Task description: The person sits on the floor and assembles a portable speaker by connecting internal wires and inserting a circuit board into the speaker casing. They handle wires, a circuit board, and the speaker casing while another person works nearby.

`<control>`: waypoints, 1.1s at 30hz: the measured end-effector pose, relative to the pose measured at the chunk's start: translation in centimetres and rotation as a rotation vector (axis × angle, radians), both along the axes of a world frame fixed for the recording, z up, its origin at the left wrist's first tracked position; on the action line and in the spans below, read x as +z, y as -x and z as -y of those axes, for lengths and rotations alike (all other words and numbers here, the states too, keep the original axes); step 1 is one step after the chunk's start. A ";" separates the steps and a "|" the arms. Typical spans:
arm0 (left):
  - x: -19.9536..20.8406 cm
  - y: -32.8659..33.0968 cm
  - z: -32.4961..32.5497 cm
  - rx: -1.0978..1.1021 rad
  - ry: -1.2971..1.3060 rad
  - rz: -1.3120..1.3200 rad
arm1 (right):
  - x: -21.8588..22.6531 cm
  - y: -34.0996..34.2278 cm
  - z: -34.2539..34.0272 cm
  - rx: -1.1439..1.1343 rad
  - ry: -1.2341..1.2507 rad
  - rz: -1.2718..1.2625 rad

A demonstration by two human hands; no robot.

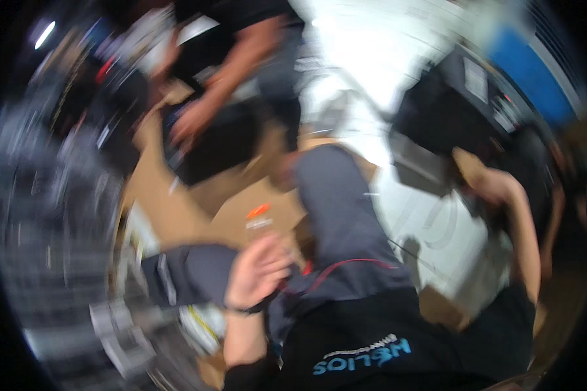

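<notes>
My right hand [496, 187] is stretched out to the right, its fingers closed around the edge of a tan piece that looks like cardboard [468, 167]. Just beyond it is a large black case or box [447, 98] with a white label; blur hides whether they touch. Over my lap, my left hand [261, 268] is raised with loosely bent fingers, and no object shows in it. Below its wrist is a dark band. A brown cardboard box [231, 212] with an orange mark lies open beyond my left hand, between my knees and another person.
Across from me a person in black reaches a hand [195, 120] over a dark object [222, 143] at the cardboard. A white surface [430, 241] extends on the right, with a grey box [417, 166] on it. Blurred dark items crowd the left. A blue panel [528, 75] stands far right.
</notes>
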State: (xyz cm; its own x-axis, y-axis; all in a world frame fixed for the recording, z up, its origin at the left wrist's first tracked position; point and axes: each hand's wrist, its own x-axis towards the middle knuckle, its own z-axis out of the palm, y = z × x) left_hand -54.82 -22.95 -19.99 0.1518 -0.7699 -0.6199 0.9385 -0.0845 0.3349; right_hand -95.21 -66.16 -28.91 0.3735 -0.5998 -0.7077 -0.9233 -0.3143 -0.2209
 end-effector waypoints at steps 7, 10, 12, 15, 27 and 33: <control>-3.0 3.2 1.6 0.154 0.283 0.618 | 14.6 -13.7 -14.1 0.052 0.244 1.020; -2.2 2.4 -0.6 0.456 0.255 0.757 | 12.2 -21.4 -21.6 0.569 0.272 1.047; -1.7 2.2 -2.1 0.587 0.223 0.787 | 10.1 -25.6 -25.6 0.764 0.038 0.997; -1.4 1.2 -7.3 0.625 0.194 0.811 | 7.8 -29.7 -31.7 1.009 -0.268 0.974; -2.4 1.4 -10.8 0.944 -0.165 0.969 | 6.7 -36.3 -37.9 0.754 -0.512 1.259; -2.6 1.8 -8.7 0.653 -0.289 1.186 | 7.4 -39.2 -38.8 0.229 -0.942 1.179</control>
